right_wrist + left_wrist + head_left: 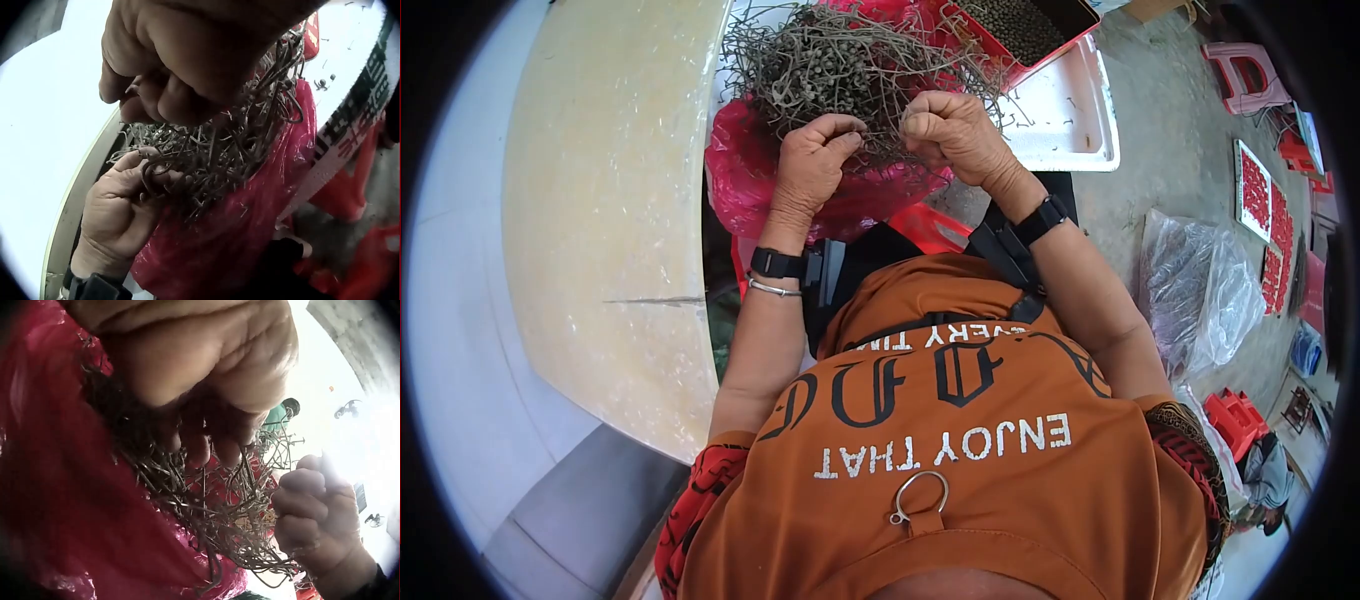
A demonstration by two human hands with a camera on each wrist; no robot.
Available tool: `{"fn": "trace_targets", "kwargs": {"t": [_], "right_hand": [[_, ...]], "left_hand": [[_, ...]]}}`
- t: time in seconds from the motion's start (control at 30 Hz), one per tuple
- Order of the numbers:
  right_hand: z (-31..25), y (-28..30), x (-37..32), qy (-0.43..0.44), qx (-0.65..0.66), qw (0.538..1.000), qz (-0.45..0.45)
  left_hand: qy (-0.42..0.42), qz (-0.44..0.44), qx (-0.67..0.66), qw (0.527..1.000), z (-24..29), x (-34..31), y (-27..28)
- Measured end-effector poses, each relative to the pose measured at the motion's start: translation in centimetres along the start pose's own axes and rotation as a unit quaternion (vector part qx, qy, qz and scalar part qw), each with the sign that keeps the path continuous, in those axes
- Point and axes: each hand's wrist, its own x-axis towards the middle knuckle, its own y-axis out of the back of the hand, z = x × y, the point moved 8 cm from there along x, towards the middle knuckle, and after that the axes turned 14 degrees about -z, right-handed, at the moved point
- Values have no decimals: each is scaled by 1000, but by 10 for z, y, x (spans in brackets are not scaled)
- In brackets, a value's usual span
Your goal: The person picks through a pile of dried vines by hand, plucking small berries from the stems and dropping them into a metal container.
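Apparently light, wiry and brittle, the tangled stems (830, 60) lie heaped on a pink plastic bag (745, 170) by the white tray (1065, 140); a fingertip pinch at a loose outer end should suit them. The left hand (812, 165) pinches stems at the near edge, while the right hand (962, 138) is closed beside it, fingers curled, any contents hidden.

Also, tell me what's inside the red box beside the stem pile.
The red box holds many small round pieces; whatever lies beneath them is covered, and the box's far end is out of view.
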Motion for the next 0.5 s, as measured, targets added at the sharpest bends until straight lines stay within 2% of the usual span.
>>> {"fn": "trace_targets", "kwargs": {"t": [0.03,0.13,0.17,0.27,0.3,0.4,0.43,0.5], "right_hand": [[-1,0,0,0,0,1000,0],[-17,-2,-2,18,-172,985,15],[-17,-2,-2,18,-172,985,15],[-32,-10,-2,79,-306,948,24],[-33,-12,-2,80,-306,948,25],[-39,-24,-2,93,-382,919,21],[-41,-28,-2,94,-382,919,21],[-52,-42,-5,115,-455,883,11]], "left_hand": [[0,0,0,1000,4,0,0],[-33,1,92,995,23,-3,-2],[-33,0,93,995,28,-4,-3],[-52,40,36,997,41,-13,-2],[-53,39,36,997,41,-14,-2],[-46,-49,24,997,40,-15,-10],[-47,-49,24,997,41,-16,-10],[3,-108,-31,994,34,-16,-24]]}}
